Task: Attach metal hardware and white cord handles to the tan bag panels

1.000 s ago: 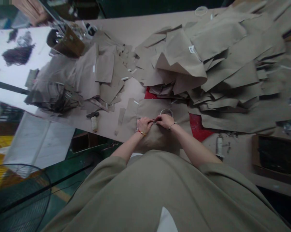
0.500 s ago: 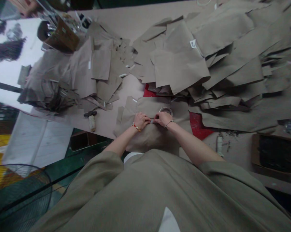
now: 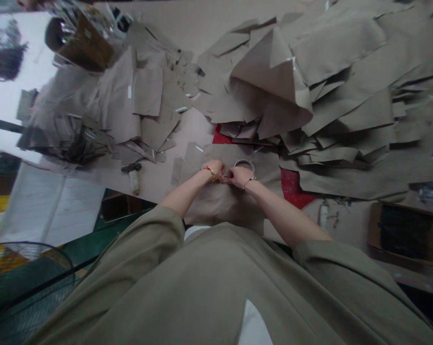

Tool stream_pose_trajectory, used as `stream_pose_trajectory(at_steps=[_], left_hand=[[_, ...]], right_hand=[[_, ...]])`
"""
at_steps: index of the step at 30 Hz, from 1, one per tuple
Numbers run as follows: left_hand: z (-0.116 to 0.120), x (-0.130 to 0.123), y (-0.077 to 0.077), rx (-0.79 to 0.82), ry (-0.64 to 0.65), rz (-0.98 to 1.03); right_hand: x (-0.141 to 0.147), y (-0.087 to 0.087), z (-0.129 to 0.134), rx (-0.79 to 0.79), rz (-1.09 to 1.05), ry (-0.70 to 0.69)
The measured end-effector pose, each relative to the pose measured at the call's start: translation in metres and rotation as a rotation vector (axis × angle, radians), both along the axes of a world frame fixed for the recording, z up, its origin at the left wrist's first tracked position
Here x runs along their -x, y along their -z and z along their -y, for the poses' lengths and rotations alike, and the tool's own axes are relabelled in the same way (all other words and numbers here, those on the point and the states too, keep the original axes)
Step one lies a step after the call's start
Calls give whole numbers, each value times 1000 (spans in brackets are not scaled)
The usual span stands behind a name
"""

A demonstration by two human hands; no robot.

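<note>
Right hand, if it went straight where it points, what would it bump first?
Probably the left hand, close in front of the right hand, over the cloth; blur hides whether their fingertips touch.

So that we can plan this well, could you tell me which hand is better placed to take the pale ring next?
Probably the right hand: it is close beside the pale ring, while the left hand is farther off. Both are at the brown material, so either may need freeing first.
</note>
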State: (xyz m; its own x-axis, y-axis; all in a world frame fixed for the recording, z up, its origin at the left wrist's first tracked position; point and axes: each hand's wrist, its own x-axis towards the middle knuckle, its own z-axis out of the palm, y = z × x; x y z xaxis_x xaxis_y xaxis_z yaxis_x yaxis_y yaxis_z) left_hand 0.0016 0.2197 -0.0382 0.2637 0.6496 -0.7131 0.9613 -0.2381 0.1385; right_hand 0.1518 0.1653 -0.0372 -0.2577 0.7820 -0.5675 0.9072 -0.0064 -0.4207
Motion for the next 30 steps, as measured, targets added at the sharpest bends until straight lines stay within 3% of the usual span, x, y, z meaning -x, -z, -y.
stream_pose_trajectory(at_steps=[3, 5, 8, 11, 13, 16, 20, 24, 27, 30], left_hand=[[24, 12, -10, -152, -60, 95], [49, 21, -15, -236, -143, 267], [90, 28, -20, -56, -394, 743], [125, 28, -24, 183, -637, 1122], [140, 26, -28, 202, -757, 1176], [152, 26, -37, 113, -885, 1082], [161, 30, -54, -129, -837, 983], [169, 29, -70, -445, -604, 905], [168, 26, -78, -429, -379, 737], [162, 23, -83, -367, -286, 529]], right_hand=[[-3, -9, 10, -58, -53, -45], [-4, -19, 29, -156, -138, -24], [-5, -36, 70, -248, -302, 37], [-5, -49, 108, -225, -431, 82], [-5, -55, 124, -196, -464, 102], [-5, -57, 134, -154, -485, 98], [-6, -54, 134, -151, -433, 159], [-7, -55, 130, -187, -370, 180], [-6, -61, 124, -223, -325, 121], [-5, -60, 117, -221, -358, 130]])
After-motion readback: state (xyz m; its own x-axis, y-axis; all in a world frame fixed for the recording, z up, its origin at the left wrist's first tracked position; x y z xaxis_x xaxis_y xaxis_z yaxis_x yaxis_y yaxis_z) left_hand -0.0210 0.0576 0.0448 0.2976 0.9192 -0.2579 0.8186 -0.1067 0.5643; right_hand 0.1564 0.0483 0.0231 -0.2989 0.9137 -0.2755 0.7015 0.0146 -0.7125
